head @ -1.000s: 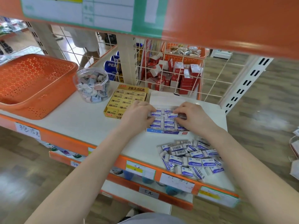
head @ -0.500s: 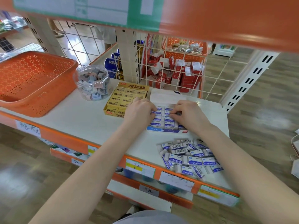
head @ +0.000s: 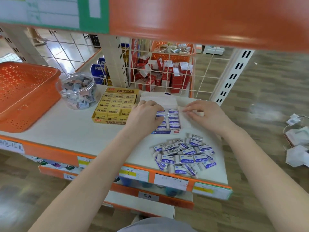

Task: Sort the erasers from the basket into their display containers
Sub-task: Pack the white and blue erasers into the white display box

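Moved: right hand [head: 206, 114] off display box [head: 167, 131], now beside it, fingers loosely curled, empty; left hand [head: 144, 117] bent over packed rows, grip unclear. Loose erasers [head: 182, 156] piled in front, likely next pick

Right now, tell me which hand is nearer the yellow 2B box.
Left. The left hand sits at the right edge of the yellow 2B box; the right hand is farther right, past the blue eraser tray.

Red boxes [head: 168, 76] behind white wire grid [head: 203, 76]
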